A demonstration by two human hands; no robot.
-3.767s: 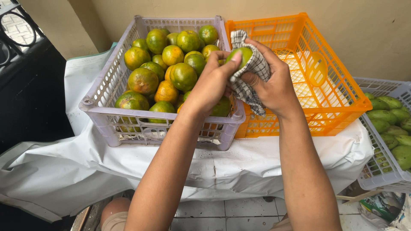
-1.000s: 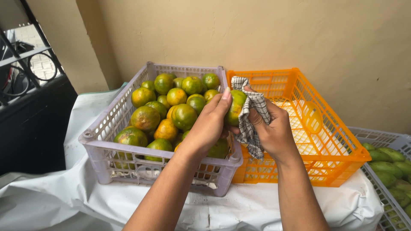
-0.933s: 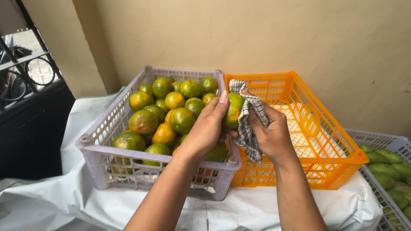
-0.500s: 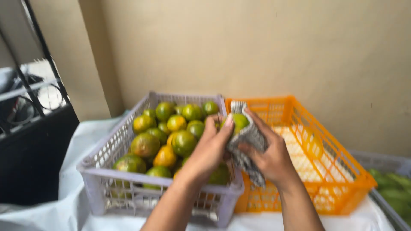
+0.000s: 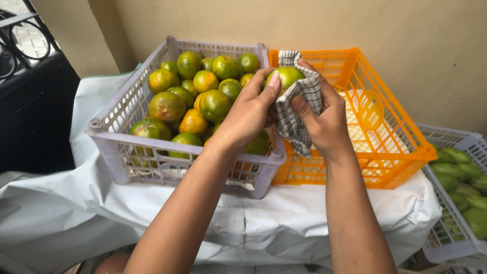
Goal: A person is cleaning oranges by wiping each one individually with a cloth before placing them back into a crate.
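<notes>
Background stuff: a pale lilac crate (image 5: pixel 119 129) packed with green-and-orange citrus (image 5: pixel 203 96), and right beside it, touching, an orange crate (image 5: pixel 401 137) with a single orange fruit (image 5: pixel 370 109) inside. Both sit on a white sheet (image 5: pixel 66 213) draped over the table. Off to the right there's a lower white basket (image 5: pixel 446 243) full of green fruit (image 5: pixel 464 187). Beige wall (image 5: pixel 355 25) behind, dark metal grille (image 5: pixel 28 45) at the far left.

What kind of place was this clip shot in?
Probably a small fruit-sorting spot at a home or stall, by a plain wall. A lilac crate full of green-orange citrus, an orange crate and a crate of green fruit sit on a white-covered table.
</notes>
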